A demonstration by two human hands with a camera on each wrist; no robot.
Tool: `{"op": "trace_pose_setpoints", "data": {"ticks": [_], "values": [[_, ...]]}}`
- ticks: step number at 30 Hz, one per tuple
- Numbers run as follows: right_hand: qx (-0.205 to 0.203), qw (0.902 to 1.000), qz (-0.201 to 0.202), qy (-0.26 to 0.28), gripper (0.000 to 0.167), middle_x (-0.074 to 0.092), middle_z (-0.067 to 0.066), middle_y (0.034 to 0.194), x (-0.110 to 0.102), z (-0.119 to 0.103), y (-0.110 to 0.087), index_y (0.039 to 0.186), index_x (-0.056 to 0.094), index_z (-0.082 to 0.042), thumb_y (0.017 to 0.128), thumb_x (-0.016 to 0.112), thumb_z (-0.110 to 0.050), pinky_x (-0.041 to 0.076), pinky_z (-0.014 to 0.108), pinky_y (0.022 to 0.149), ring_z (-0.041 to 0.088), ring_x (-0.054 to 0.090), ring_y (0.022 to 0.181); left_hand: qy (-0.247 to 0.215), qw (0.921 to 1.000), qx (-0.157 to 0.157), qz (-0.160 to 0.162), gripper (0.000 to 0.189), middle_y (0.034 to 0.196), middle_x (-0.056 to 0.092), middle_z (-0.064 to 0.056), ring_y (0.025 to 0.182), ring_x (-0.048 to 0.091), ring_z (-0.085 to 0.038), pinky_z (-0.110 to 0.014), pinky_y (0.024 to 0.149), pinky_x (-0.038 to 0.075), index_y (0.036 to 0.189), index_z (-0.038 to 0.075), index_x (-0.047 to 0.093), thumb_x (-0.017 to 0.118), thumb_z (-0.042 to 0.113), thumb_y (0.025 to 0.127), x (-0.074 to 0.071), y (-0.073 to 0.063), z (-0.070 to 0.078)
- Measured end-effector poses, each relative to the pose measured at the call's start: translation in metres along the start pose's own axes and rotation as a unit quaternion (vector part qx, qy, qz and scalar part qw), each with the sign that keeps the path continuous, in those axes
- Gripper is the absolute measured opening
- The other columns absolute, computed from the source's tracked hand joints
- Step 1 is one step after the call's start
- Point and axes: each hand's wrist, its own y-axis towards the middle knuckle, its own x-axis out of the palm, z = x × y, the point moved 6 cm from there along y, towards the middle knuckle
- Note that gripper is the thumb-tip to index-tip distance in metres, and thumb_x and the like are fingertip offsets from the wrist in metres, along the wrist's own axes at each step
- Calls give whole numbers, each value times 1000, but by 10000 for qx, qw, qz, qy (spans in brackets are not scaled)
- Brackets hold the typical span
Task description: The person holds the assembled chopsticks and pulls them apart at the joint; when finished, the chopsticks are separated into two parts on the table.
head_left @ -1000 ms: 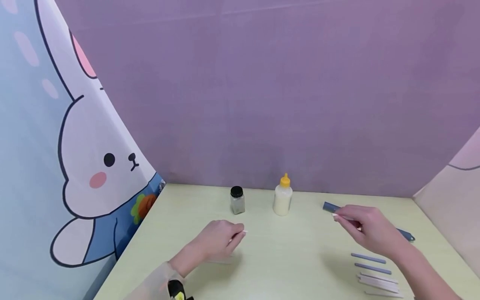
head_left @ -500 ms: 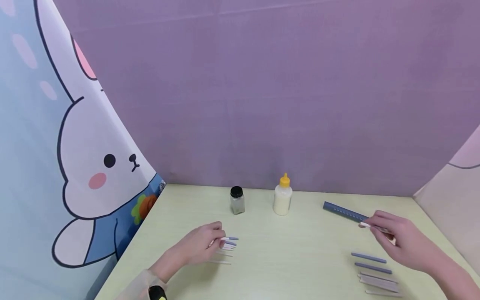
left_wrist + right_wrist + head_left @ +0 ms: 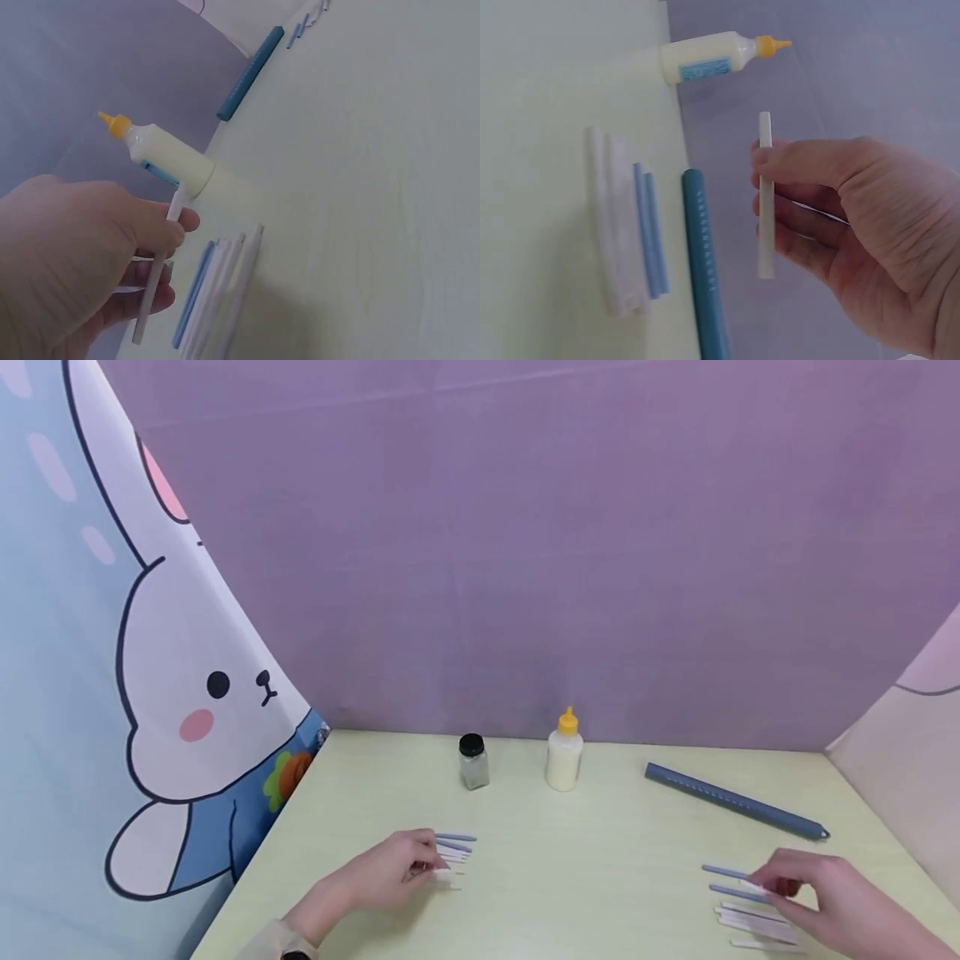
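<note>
My left hand (image 3: pixel 393 868) pinches a short white stick (image 3: pixel 154 279) between thumb and fingers, low over the left part of the table. Below it lies a row of blue sticks (image 3: pixel 457 837) and white sticks (image 3: pixel 243 289), partly covered by the hand in the head view. On the right, my right hand (image 3: pixel 832 889) holds another white stick (image 3: pixel 766 210) by thumb and fingertips. It hovers at the right-hand row, overlapping two blue sticks (image 3: pixel 723 872) in the head view. Several white sticks (image 3: pixel 757 927) lie side by side nearer the front of that row.
A squeeze bottle (image 3: pixel 563 764) with a yellow nozzle stands at the back middle. Left of it is a small clear jar (image 3: pixel 474 770) with a black lid. A long dark blue bar (image 3: pixel 735 800) with a small end loop lies diagonally at the back right of the table (image 3: pixel 585 877).
Both hands keep their white sticks. The left hand has drawn back leftward and down to its row; the right hand has come down and right, off the dark blue bar, to its row.
</note>
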Motion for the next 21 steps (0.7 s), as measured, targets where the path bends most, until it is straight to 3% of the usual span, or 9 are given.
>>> {"op": "trace_pose_setpoints", "data": {"ticks": [4,7,11,17,21], "values": [[137,9964,-472,688,42,69,-23,90,15,3,-13,98,74,-28,76,89,4,41,10,63,-10,56,78,-24,9998,190,-47,16,88,60,13,78,51,4,-14,71,48,107,13,83,73,5,98,8,-3,0],[-110,9903,-700,1194,40,69,-20,88,26,2,-19,99,74,-28,79,87,5,40,9,62,-10,57,77,8,9996,281,-83,15,85,61,14,76,50,5,-13,69,48,104,14,84,76,5,95,14,-4,1],[-481,9816,-856,1635,43,68,-18,85,37,0,-24,98,74,-27,78,83,10,39,9,60,-10,57,77,61,9996,149,-240,14,86,64,17,77,50,8,-13,70,49,103,17,84,79,7,94,24,-2,-1],[9,9674,-1541,2012,33,67,-21,86,52,5,-30,98,77,-27,82,84,0,41,15,58,-12,55,79,176,9995,52,-275,14,83,61,20,75,50,9,-13,69,48,99,20,82,81,9,92,33,-2,-6],[215,9635,-1724,2035,28,66,-24,87,57,5,-30,97,78,-26,83,84,-2,42,16,57,-13,55,79,179,9995,27,-251,13,82,61,20,74,51,9,-12,68,48,97,20,82,81,8,92,35,-2,-7]]}}
